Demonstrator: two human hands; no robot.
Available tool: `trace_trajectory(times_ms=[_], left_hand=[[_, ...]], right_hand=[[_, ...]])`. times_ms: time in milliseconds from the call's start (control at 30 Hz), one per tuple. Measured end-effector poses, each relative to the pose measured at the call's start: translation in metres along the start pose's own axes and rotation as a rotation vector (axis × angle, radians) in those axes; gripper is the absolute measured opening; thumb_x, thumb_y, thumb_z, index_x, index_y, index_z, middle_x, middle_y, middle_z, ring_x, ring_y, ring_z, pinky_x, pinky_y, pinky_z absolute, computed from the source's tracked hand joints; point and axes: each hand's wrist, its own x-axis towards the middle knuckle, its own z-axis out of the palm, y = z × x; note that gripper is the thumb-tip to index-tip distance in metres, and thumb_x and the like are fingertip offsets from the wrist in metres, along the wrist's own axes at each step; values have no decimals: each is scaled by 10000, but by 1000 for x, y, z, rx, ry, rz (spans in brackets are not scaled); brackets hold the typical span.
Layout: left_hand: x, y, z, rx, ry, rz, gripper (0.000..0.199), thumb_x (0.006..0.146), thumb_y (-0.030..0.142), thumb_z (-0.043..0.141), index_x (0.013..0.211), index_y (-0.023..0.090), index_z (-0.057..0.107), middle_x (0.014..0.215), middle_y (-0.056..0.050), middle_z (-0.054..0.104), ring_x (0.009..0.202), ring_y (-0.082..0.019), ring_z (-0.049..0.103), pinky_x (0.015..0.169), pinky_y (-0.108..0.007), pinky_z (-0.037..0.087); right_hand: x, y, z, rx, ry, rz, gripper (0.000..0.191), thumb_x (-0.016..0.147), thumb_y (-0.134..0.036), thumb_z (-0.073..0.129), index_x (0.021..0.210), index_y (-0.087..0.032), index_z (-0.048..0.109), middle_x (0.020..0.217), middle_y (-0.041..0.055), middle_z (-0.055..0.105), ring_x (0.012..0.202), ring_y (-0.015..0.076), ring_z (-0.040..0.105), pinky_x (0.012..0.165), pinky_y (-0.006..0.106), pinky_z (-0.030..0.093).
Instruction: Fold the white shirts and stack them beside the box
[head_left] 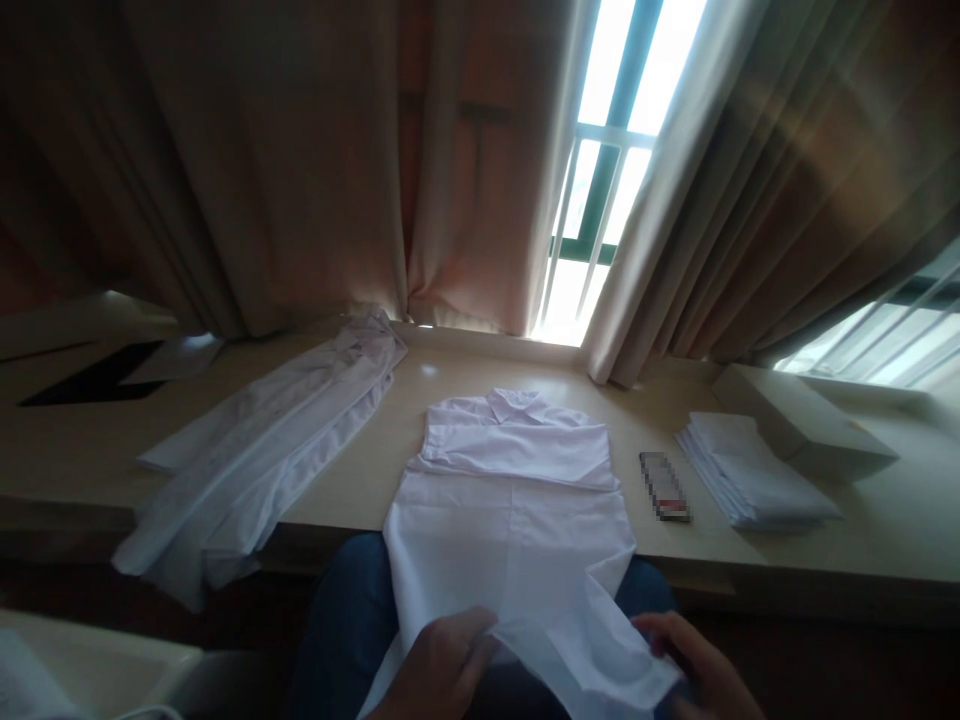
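Note:
A white shirt (510,520) lies back side up, collar at the far end, with its sleeves folded across the upper part. Its lower part hangs over the table's front edge onto the person's lap. My left hand (442,660) is closed on the shirt's hem at the bottom centre. At the lower right, my right hand (697,655) pinches the other side of the hem; its lower fingers are blurred. Between the two hands the hem is lifted and creased.
Loose white garments (277,450) trail over the table edge at left. On the table (465,360), a pixelated phone-like object (664,487), a folded white stack (754,470) and a pale box (810,415) stand right. Curtains (315,160) hang behind.

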Motion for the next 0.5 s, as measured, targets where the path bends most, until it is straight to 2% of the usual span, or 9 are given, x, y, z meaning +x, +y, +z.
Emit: trace_trajectory(times_ms=[100,167,233,333,400,433,500], left_hand=[[13,4,-18,4,-52,14,326,939,382,367,840,223,634,797,-7,660,741,-127,574,678,-194,419],[21,6,-24,8,-96,35,340,935,403,371,842,216,640,798,-9,658,738,-127,559,677,-199,406],[30,10,-27,10,-134,59,354,934,406,368,826,207,641,783,-10,654,731,-127,548,671,-205,392],[45,23,-28,10,-174,84,348,932,384,371,812,201,641,765,-3,652,719,-124,550,641,-211,369],[54,33,-30,14,-198,76,327,925,347,380,797,198,640,750,1,653,705,-122,561,623,-215,363],[57,37,-31,21,-207,70,309,916,321,391,782,195,638,742,0,654,703,-123,568,625,-218,365],[61,42,-35,49,-206,70,254,885,267,421,772,190,635,758,-8,662,734,-136,589,662,-229,381]], right_hand=[[11,5,-9,-157,-69,-32,418,679,-245,624,1095,-218,654,819,32,649,732,186,623,672,254,505],[17,5,-12,-277,-52,-76,395,687,-262,634,1080,-227,664,883,59,667,807,215,633,729,291,511],[24,-4,-8,-367,-4,-157,379,716,-264,622,1090,-230,663,1030,95,666,975,260,618,862,356,489],[39,-38,17,-424,24,-332,525,747,-301,628,1258,-199,565,1256,141,585,1183,310,524,1006,439,405],[53,-64,45,-420,16,-402,711,719,-398,685,1353,-165,464,1317,166,540,1218,337,490,1023,469,383],[60,-76,59,-410,31,-390,712,715,-409,695,1340,-152,470,1292,171,556,1191,340,509,1013,475,384],[73,-93,80,-365,42,-302,378,816,-320,610,1165,-177,587,1096,119,656,1030,274,599,924,407,435]])
